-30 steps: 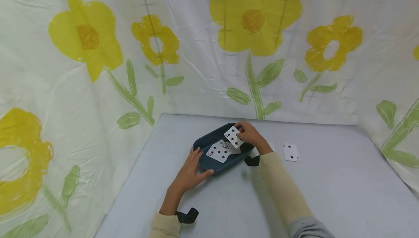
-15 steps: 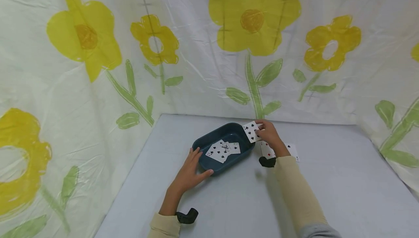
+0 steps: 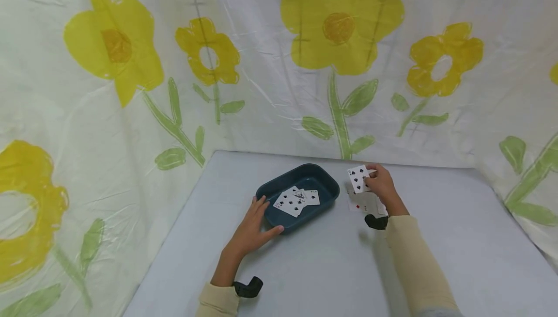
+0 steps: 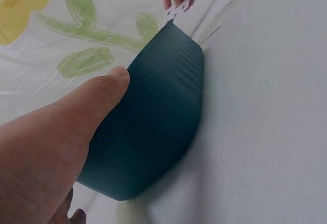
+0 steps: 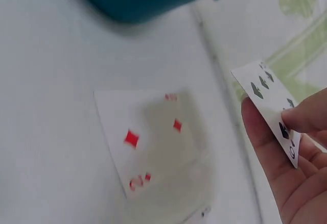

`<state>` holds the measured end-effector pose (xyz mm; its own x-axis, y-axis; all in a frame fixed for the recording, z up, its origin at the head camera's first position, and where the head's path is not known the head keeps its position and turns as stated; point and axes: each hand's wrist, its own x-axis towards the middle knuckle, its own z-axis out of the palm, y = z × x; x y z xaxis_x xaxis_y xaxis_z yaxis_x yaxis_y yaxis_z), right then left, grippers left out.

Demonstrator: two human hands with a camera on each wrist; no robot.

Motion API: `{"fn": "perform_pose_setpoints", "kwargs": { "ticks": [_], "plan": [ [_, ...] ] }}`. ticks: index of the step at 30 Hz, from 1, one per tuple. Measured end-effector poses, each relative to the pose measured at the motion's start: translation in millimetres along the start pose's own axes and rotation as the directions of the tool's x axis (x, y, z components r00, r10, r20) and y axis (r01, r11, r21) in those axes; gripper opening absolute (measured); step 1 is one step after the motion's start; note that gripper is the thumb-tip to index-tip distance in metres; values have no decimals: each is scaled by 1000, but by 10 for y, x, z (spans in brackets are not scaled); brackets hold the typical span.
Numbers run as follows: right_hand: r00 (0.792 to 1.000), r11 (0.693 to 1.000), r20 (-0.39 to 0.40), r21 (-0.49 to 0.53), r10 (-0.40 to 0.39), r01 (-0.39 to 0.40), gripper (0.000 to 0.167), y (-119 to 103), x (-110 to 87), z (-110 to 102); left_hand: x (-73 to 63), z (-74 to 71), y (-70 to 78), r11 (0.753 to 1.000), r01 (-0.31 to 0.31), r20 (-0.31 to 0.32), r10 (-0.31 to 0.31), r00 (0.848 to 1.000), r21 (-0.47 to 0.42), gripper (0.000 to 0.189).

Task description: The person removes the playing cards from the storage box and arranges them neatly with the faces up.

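My right hand (image 3: 380,182) pinches a six of spades (image 3: 359,179) between thumb and fingers, just right of the tray. In the right wrist view, that six of spades (image 5: 268,109) is tilted, its spade face showing. Lower down, a diamond card (image 5: 145,140) lies face up on the table, in the hand's shadow. My left hand (image 3: 250,229) rests against the near left end of the dark teal tray (image 3: 279,181), fingers spread. Along the tray's outer wall (image 4: 148,122) in the left wrist view, its thumb lies straight. Several overlapping spade cards (image 3: 289,203) lie face up inside.
Partly behind the right wrist, another card (image 3: 381,207) lies beside the diamond card. The white table (image 3: 305,268) ends at the back against a hanging sheet (image 3: 261,113) printed with yellow flowers. Black wrist cameras sit on both wrists.
My right hand has moved right, carrying the six of spades out from over the tray to above the diamond card. The left hand and the tray have stayed in place.
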<state>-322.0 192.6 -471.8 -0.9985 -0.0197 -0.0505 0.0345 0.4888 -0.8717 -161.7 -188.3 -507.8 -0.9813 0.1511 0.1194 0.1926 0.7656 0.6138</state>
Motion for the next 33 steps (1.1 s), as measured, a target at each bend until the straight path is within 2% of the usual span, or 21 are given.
{"fn": "perform_pose_setpoints", "kwargs": {
  "ticks": [7,13,19,24,33],
  "plan": [
    [989,989,-87,-75,120,-127,52,298,-89,-245,-11,17,12,1000,10,6,-10,1000,-6,95],
    [979,979,-125,-105,160,-173,53,528,-149,-484,-6,6,15,1000,4,5,-4,1000,1,95],
    [966,967,-164,-128,197,-219,53,648,-222,-681,14,-3,7,1000,-2,1,2,1000,11,95],
    [961,960,-196,-161,196,-229,53,732,-286,-794,18,-9,6,1000,4,4,-4,1000,8,95],
    [957,947,-250,-245,145,-207,49,909,-384,-893,11,-9,-10,1000,15,12,-15,1000,0,96]
  ]
}}
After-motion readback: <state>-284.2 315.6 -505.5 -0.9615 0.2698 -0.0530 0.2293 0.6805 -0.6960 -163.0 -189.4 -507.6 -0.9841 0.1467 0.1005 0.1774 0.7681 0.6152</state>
